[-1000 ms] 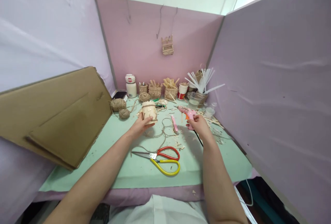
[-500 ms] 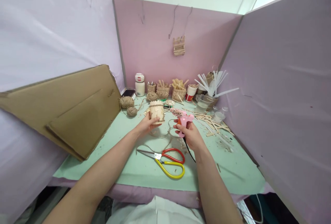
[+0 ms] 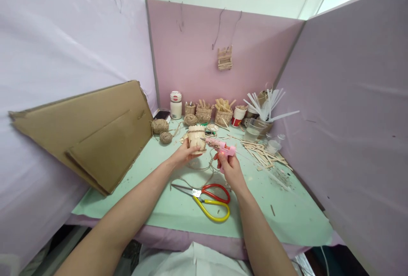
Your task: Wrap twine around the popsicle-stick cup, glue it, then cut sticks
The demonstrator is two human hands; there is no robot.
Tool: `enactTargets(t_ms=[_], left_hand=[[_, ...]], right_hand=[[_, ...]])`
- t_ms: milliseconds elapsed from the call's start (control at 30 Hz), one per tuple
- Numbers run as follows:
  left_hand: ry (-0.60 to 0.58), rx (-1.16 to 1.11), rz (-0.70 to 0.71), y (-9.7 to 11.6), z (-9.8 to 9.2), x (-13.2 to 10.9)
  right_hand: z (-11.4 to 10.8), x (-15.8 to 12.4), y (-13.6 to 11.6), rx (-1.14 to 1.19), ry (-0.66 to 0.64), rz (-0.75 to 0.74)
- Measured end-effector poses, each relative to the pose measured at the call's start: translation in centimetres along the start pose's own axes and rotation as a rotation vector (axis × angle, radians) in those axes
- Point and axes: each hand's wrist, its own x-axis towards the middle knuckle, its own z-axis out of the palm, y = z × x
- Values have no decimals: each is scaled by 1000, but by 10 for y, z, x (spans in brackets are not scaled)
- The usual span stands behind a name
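A small pale cup made of wooden sticks (image 3: 196, 136), with twine round its upper part, is gripped upright in my left hand (image 3: 184, 153). My right hand (image 3: 230, 168) is closed round the handle of a pink glue gun (image 3: 225, 148). The gun's nozzle points left, at the right side of the cup; whether it touches is too small to tell. A loose strand of twine (image 3: 207, 167) trails on the table below the cup. Nearer to me lie scissors (image 3: 204, 197) with one red and one yellow handle, their blades pointing left.
A large cardboard sheet (image 3: 105, 140) leans at the left. Balls of twine (image 3: 160, 126), a white jar (image 3: 176, 105) and stick-filled baskets (image 3: 223, 115) line the back. On the right are loose wooden sticks (image 3: 263, 153), plastic cups (image 3: 253, 129) and white glue sticks (image 3: 266, 102).
The glue gun has turned from tilted to nearly level, and its nozzle has come up to the cup's side. The cup stays in my left hand. The view has shifted slightly.
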Motion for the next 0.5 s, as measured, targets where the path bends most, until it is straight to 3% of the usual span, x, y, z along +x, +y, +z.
enactTargets(t_ms=[500], left_hand=[[-5,-18,18,-5,-1,2]], right_hand=[[0,1,10,-78,18,-2]])
